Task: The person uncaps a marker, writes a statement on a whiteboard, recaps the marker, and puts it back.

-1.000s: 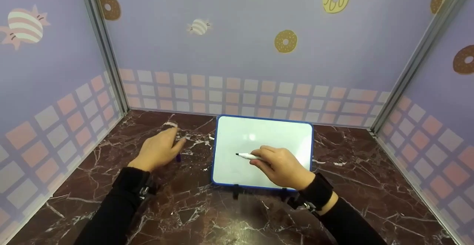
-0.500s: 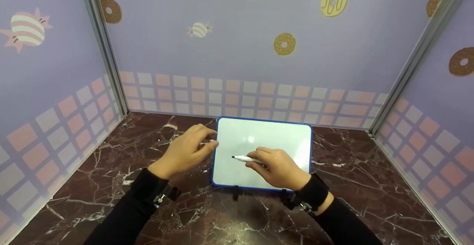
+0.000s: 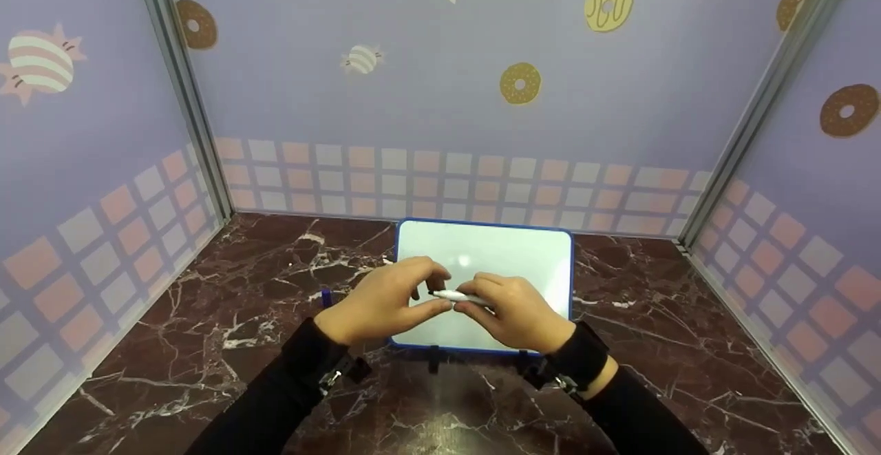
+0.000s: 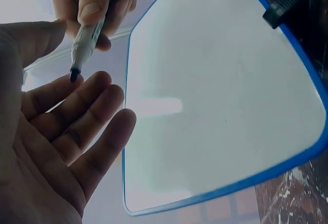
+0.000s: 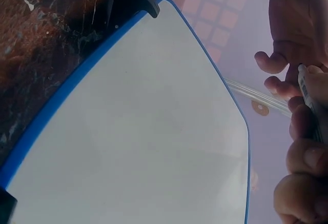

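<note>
My right hand (image 3: 519, 312) pinches a white marker (image 3: 451, 295) over the whiteboard (image 3: 516, 255). The bare dark tip of the marker (image 4: 84, 47) points at my left hand (image 3: 389, 303). In the left wrist view, the left hand's fingers (image 4: 102, 147) are spread and loosely bent around the tip, with thumb and fingers apart. Whether a fingertip touches the marker, I cannot tell. The whiteboard has a blue rim and leans back, its face without visible writing. Behind my left wrist lies a small blue-purple piece (image 3: 326, 297), partly hidden, its kind unclear.
Black clip feet (image 3: 433, 358) hold the board's lower edge on the dark red marbled tabletop (image 3: 261, 317). Purple panels with printed sweets, such as the back wall (image 3: 440, 97), enclose the table on three sides. Metal posts stand in the corners.
My left hand has moved right, from the tabletop beside the board to the marker's tip. The right hand, holding the marker, has hardly shifted. The blue-purple piece shows again behind the left wrist.
</note>
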A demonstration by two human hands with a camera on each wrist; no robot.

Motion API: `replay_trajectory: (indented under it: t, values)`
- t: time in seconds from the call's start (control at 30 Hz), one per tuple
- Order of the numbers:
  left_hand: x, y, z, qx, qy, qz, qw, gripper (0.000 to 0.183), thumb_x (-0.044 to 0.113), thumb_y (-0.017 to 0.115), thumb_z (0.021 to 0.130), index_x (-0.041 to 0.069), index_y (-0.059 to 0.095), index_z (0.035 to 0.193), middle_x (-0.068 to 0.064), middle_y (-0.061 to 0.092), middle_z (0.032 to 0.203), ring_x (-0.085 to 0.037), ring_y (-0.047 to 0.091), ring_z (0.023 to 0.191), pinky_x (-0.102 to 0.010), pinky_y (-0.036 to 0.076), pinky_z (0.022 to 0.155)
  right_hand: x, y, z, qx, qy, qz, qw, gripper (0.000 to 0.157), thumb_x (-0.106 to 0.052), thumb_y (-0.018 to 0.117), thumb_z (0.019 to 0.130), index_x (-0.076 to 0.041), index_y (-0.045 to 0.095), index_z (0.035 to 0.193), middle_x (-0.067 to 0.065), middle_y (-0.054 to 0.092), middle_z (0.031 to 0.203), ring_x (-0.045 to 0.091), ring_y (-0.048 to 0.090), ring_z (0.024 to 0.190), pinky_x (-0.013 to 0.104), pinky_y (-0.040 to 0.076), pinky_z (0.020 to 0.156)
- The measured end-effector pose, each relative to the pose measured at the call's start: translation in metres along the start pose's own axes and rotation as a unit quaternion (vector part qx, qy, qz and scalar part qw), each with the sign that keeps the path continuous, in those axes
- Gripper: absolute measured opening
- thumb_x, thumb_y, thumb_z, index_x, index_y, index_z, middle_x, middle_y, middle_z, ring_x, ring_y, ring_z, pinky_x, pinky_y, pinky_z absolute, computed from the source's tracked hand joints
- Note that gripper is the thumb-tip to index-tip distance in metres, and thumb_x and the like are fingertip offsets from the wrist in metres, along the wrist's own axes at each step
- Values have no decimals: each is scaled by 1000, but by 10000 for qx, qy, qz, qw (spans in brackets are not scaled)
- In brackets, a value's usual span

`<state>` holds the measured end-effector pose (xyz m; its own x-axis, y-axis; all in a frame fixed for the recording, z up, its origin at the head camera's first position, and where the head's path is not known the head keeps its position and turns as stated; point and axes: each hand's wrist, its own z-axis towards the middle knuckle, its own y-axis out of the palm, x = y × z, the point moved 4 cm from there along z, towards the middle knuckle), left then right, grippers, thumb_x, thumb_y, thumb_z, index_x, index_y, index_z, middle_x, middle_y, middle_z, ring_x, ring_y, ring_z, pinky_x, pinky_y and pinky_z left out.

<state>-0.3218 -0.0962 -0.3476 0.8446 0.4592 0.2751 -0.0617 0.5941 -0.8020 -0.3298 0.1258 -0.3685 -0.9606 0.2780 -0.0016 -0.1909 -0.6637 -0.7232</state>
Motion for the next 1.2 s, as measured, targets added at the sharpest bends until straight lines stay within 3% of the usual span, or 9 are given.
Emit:
replay_trajectory:
  t: [0.43,0.67,0.93,1.2]
  values:
    - [4,6,3,521,725,228,9957,14,19,81,106,12,73,114,-1,73,103,-17,68,90,-32,58,73,-1,-3,1,166,-12,-4,9999,19,-7,85,100,-6,73,115,1,67,87,13,59,61,27,53,55]
    - [4,4,4,594,762,113,9953,13,17,83,105,13,74,113,0,74,102,-16,67,90,-32,58,75,-2,-5,2,118,20,32,9999,22,-8,86,100,-7,73,118,1,65,87,15,57,60,27,50,54]
    - [5,0,5,863,788,-89,9931,11,15,82,104,11,74,110,-1,71,98,-20,66,85,-32,56,69,0,-16,2,135,181,108,9997,23,-10,86,100,-9,75,120,-1,65,88,9,51,64,26,47,56]
    - [3,-9,5,985,379,-1079,9885,11,14,80,106,9,76,115,-1,76,106,-16,70,92,-31,64,73,2,-29,2,566,437,1093,9914,33,0,86,96,-9,76,127,0,68,93,15,52,68,28,43,61]
